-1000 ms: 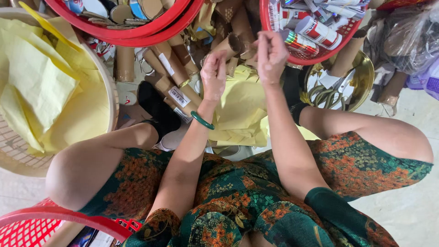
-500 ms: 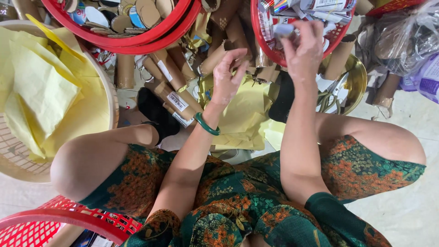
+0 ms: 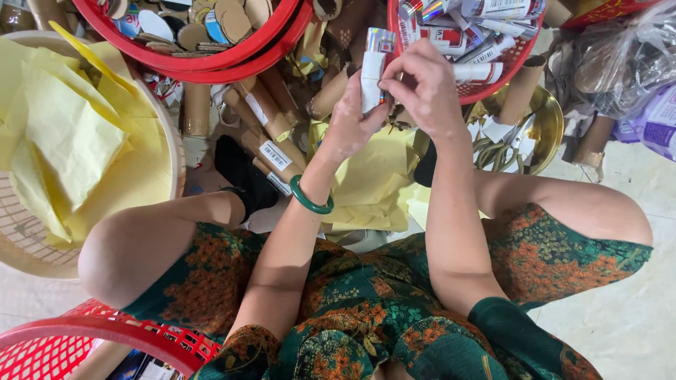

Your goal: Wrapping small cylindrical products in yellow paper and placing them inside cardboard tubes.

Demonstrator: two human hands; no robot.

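My left hand (image 3: 350, 127) and my right hand (image 3: 424, 86) meet in front of me, both gripping a small white tube with a shiny foil wrapper (image 3: 374, 65). The left hand holds its lower part; the right hand's fingers pinch its side near the top. A green bangle (image 3: 310, 200) circles my left wrist. Just beyond the hands a red basket (image 3: 493, 86) holds several similar wrapped tubes. Yellow paper sheets (image 3: 370, 183) lie below the hands, between my knees.
A pale round basket (image 3: 176, 151) at the left holds yellow paper. A red basket (image 3: 204, 60) of cardboard discs sits at the top left. Cardboard tubes (image 3: 264, 112) lie between them. A brass bowl (image 3: 546, 127) sits right, a red crate (image 3: 105, 338) bottom left.
My right hand has come back from the red basket with a wrapped tube. Both hands have drawn together and now hold it between them.
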